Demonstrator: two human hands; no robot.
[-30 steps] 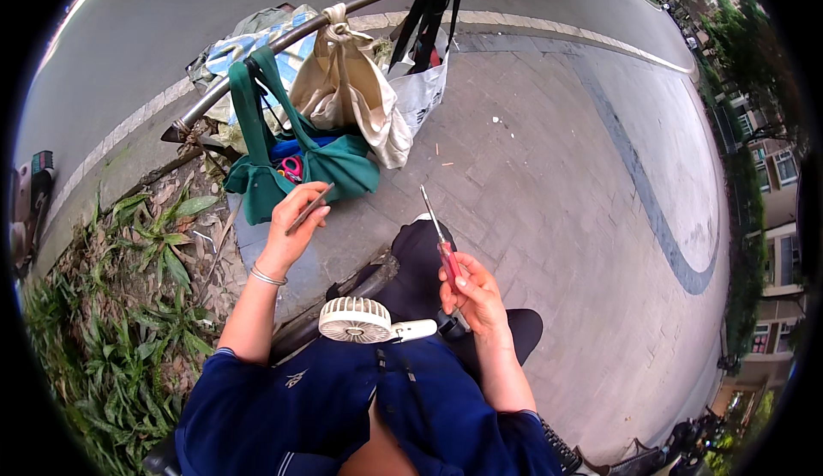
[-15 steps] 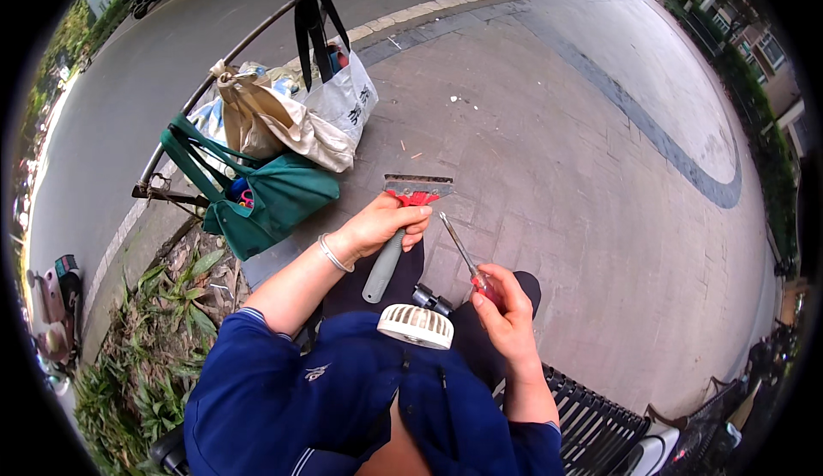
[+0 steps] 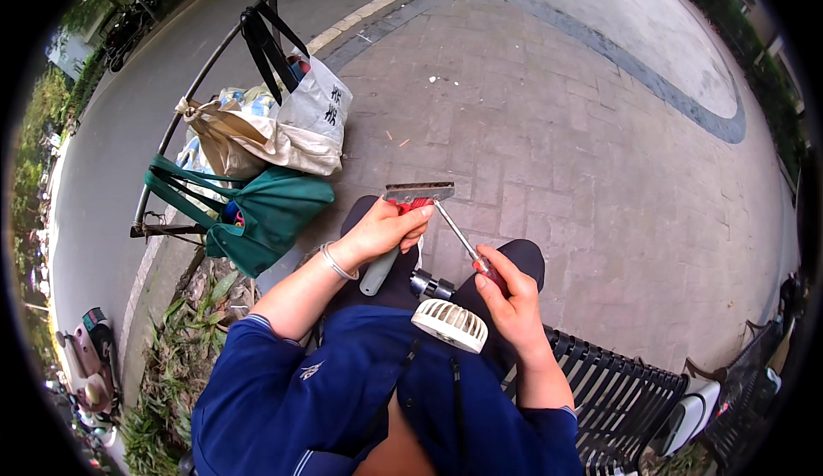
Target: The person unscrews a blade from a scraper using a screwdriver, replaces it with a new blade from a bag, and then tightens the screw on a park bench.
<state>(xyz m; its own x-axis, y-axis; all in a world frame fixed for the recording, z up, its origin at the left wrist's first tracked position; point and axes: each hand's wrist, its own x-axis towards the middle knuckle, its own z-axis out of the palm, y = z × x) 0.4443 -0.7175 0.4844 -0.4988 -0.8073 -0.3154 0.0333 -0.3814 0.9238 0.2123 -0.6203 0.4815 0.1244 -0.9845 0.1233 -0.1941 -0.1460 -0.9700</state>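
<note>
My left hand [image 3: 387, 233] is closed round a scraper, its thumb lying along the neck. The scraper [image 3: 419, 191] has a wide dark metal blade head, a red collar and a grey handle that sticks out below my fist. In my right hand [image 3: 507, 286] is a screwdriver [image 3: 457, 230] with a clear red handle and a long metal shaft. Its tip meets the right side of the scraper's head, at or very near the metal there; whether it sits in a screw is too small to tell. Both tools are above my knees.
A white portable fan [image 3: 449, 325] on a black mount [image 3: 431, 285] hangs before my chest. To the left, a green bag [image 3: 274, 210], a beige bag [image 3: 240, 137] and a white bag [image 3: 317, 107] hang on a metal frame. A black slatted bench [image 3: 609, 390] is at my right.
The screwdriver's tip has come left onto the scraper's head, where before there was a small gap. The view has shifted, and the fan has swung to the right.
</note>
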